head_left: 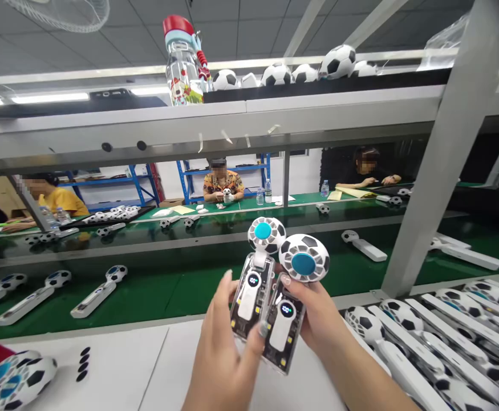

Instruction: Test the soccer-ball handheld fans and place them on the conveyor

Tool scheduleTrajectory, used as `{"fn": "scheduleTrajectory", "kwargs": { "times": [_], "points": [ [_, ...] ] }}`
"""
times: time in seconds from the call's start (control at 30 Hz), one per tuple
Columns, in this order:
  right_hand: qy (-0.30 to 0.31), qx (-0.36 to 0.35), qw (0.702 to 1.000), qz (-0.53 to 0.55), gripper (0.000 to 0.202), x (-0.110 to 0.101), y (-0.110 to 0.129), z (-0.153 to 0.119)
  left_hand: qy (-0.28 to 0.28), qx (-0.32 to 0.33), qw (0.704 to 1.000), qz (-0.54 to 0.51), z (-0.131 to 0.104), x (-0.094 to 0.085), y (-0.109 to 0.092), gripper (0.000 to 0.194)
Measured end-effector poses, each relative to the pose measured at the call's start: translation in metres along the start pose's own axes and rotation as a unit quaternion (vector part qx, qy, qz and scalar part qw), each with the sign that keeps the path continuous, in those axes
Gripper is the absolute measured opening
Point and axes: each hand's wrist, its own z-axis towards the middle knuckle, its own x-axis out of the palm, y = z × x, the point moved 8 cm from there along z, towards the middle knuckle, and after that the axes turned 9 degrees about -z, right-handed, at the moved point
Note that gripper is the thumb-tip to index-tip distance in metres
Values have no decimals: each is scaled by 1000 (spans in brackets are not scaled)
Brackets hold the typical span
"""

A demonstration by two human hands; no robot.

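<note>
Head view: two bare hands meet low in the middle, above a white tabletop point(116, 365). The left hand point(221, 348) has its fingers point(255, 341) wrapped around the clear body of one handheld fan point(255, 285), thumb pressed on its lower front. The right hand point(317, 314) grips a second fan point(289, 302) the same way, its fingers closed behind the body and the thumb tip just under the round head. The two fans touch side by side, upright, the right one tilted outward. Each has a football-patterned head with a teal centre, and a small lit display on the body.

These look light, hard and smooth, likely a little slippery; the heads look more delicate than the rigid bodies, so the body is the safer place to hold.

To the right of the fingers lie rows of more fans point(446, 342). Beyond the fingers runs a green belt point(167, 285) carrying single fans. Far past it, other people sit at another bench. Above, a shelf point(232, 123) holds a bottle point(183, 63).
</note>
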Motion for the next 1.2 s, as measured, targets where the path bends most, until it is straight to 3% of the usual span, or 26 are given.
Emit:
{"fn": "scheduleTrajectory", "kwargs": {
  "times": [0.07, 0.17, 0.23, 0.37, 0.53, 0.63, 0.77, 0.93, 1.1, 1.2],
  "points": [
    [38, 21, 999, -18, 32, 2, -9, 5, 71, -81, 987, -118, 9, 5, 13, 71],
    [97, 48, 993, -56, 37, 7, -25, 8, 136, -154, 939, -276, 19, 14, 27, 73],
    [96, 49, 991, -84, 39, 6, -31, 10, 126, -200, 912, -335, 23, 15, 40, 65],
    [3, 63, 988, -140, 35, -14, -35, 17, 53, -257, 872, -413, 25, 8, 63, 49],
    [-6, 191, 981, -36, 32, -16, -56, 15, 43, -338, 818, -463, 20, 14, 78, 55],
    [1, 212, 977, 4, 43, -11, -61, 13, 52, -324, 831, -450, 21, 18, 80, 56],
    [-11, 174, 984, -40, 64, -14, -59, 15, 67, -277, 871, -400, 20, 17, 79, 62],
    [-29, 100, 990, -94, 61, -20, -56, 15, 76, -199, 907, -365, 25, 4, 70, 60],
    [-9, 139, 989, -44, 67, -11, -67, 13, 46, -188, 918, -346, 31, -9, 65, 61],
    [-4, 176, 981, -76, 70, -9, -75, 10, 38, -196, 919, -340, 32, -10, 64, 59]
  ]
}}
